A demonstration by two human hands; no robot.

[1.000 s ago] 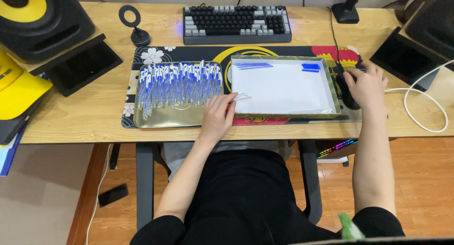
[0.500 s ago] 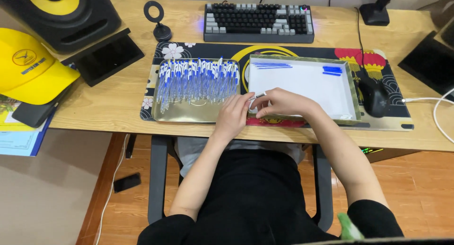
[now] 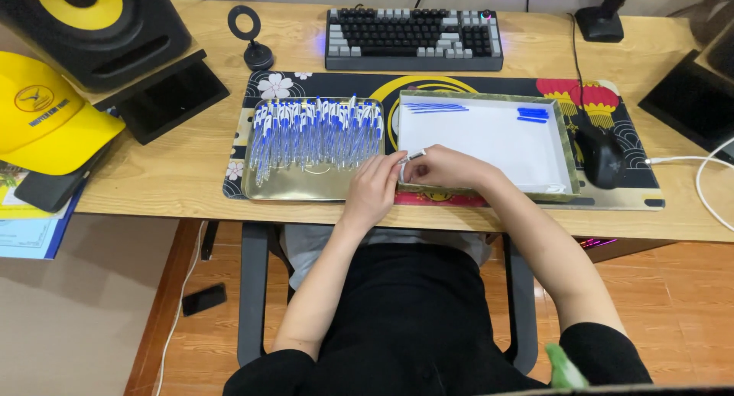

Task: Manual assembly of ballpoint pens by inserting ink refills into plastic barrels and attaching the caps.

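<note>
We look down on a light wooden desk [image 3: 183,174] where both hands meet over the seam between two trays. Our left hand [image 3: 375,188] and right hand [image 3: 443,168] are pressed close together, fingers curled around a slim white ballpoint pen [image 3: 411,157], of which only a short pale stretch shows between the knuckles. That stretch points up and to the right, toward the white tray; the pen's ends are hidden, so we cannot tell how the rest of it lies. Both hands are closed on it, and neither is nearer than the other, since each touches it.

To the left of the hands sits a shallow gold metal tray [image 3: 306,183] holding a dense row of white pens with blue caps [image 3: 317,132], their long axes running away from us, packed side by side across the tray's far half; its near half is bare. To the right lies a white-lined rectangular tray with a greenish patterned rim [image 3: 489,140]. It holds only a few small things at its far edge: a bundle of thin blue refills [image 3: 436,106] lying crosswise and a couple of short blue caps [image 3: 532,114].

Both trays rest on a dark patterned desk mat [image 3: 474,84], with a black computer mouse [image 3: 601,156] just beside the white tray.
</note>
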